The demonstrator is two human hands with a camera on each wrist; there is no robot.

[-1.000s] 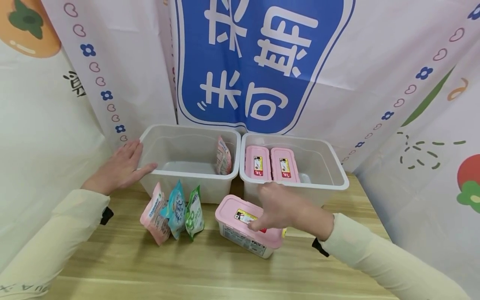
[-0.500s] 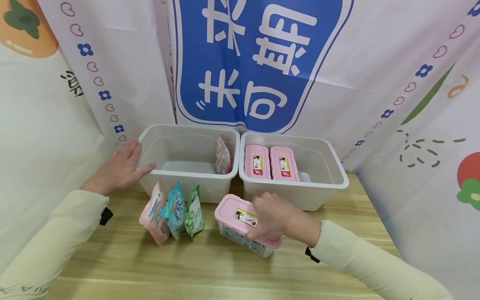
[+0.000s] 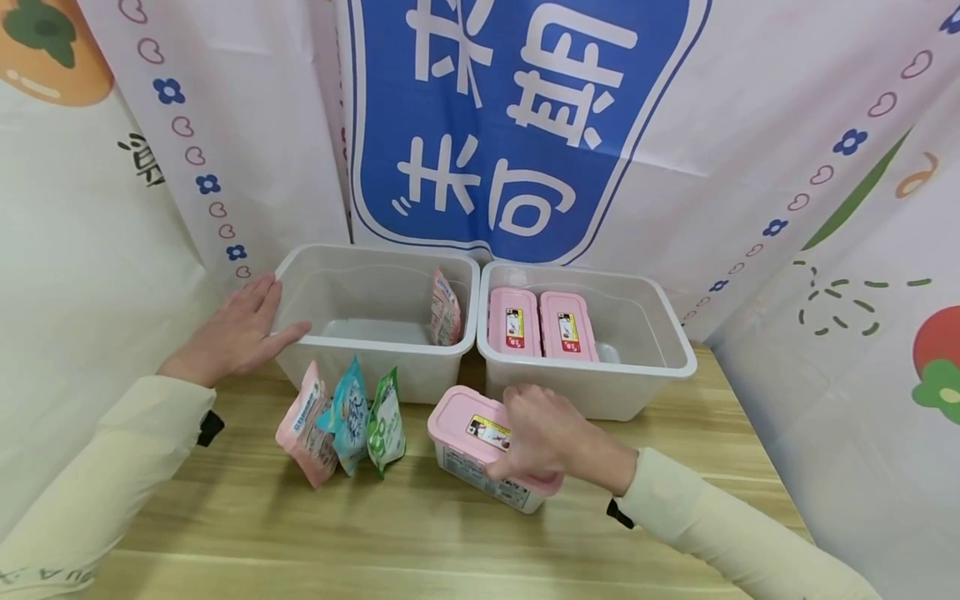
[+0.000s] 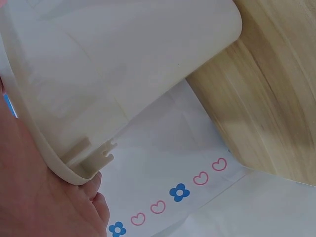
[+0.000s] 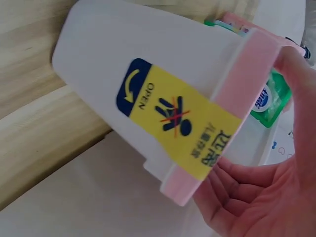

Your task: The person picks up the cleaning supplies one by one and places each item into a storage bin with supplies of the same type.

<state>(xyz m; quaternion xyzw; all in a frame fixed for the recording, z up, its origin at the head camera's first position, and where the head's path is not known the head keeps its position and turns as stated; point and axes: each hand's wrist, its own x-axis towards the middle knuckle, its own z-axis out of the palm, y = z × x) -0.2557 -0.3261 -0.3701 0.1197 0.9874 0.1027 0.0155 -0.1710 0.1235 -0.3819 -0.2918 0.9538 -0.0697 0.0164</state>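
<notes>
In the head view my right hand (image 3: 543,433) spans the pink lid of a white plastic box (image 3: 491,493) on the table, thumb on the near side and fingers over the far side. The right wrist view shows the end of this lidded box (image 5: 133,29), with a yellow and navy OPEN seal over the lid edge. My left hand (image 3: 228,329) rests on the left corner of the left grey bin (image 3: 375,367), its thumb stretched along the front rim. The left wrist view shows fingertips (image 4: 98,200) at the bin's outer edge.
A pink pouch (image 3: 307,429), a blue pouch (image 3: 349,421) and a green pouch (image 3: 386,429) stand before the left bin, which holds another pink pouch (image 3: 446,312). Beside it, the right bin (image 3: 592,392) contains two pink-lidded boxes (image 3: 567,327). Printed curtains (image 3: 262,108) surround the table (image 3: 315,542).
My right hand has come down and slightly toward me onto the pink lid, and its fingers have closed around the box. The left hand has stayed at the bin's corner.
</notes>
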